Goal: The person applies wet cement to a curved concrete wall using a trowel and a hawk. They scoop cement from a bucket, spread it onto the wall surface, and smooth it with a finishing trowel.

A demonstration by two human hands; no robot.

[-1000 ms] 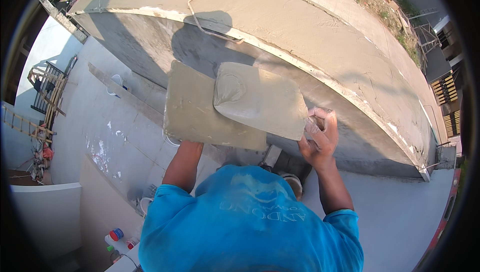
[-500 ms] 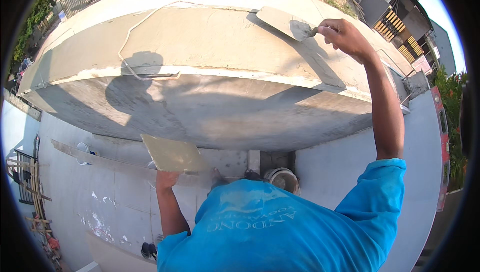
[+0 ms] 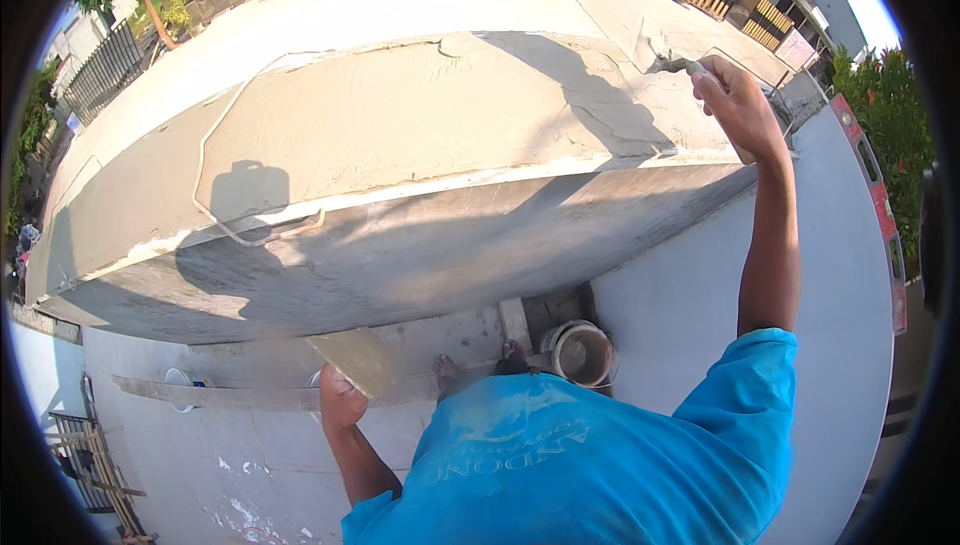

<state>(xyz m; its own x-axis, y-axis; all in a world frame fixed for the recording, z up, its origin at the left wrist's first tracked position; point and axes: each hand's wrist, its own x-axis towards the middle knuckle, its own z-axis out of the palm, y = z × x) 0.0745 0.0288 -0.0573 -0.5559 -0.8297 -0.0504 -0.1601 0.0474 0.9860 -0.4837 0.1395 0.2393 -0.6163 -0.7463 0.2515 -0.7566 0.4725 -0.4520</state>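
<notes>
two hands, both occupied. right hand (image 3: 737,105) gripping the trowel (image 3: 617,17) by its handle, arm extended, blade over the right end of the mortar-coated wall top (image 3: 400,125); can't tell if blade touches mortar. left hand (image 3: 343,400) held low in front of the body, curled at the near edge of the mortar board (image 3: 362,360), which is tilted and a bit blurred; finger placement partly hidden. bent wire (image 3: 203,170) lies across the wall top, left side. bucket (image 3: 583,353) on floor near the feet, red level (image 3: 873,185) far right.
</notes>
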